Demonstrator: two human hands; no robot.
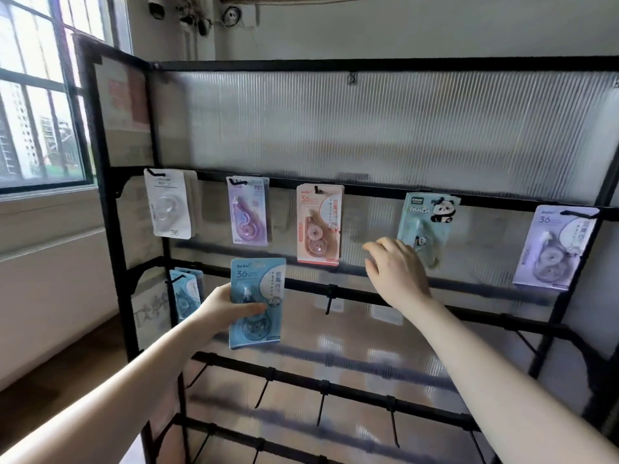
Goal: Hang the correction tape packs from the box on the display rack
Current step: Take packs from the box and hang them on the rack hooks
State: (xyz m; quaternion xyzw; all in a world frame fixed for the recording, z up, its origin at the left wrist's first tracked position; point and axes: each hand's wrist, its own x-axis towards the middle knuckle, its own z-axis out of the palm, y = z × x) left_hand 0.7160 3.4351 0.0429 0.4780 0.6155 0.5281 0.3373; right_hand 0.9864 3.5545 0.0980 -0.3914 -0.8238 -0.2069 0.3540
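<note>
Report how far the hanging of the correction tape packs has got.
Done: five packs hang along the upper bar, from the white pack to the lilac pack, and one blue pack hangs below. In hand: the left hand grips another blue pack; the right hand is open. Left: an empty hook; the box is unseen.

This looks like a small shop corner set up in a plain room. A black display rack [335, 192] holds correction tape packs [318, 222] on hooks, and a window [37, 105] is at the left.
</note>
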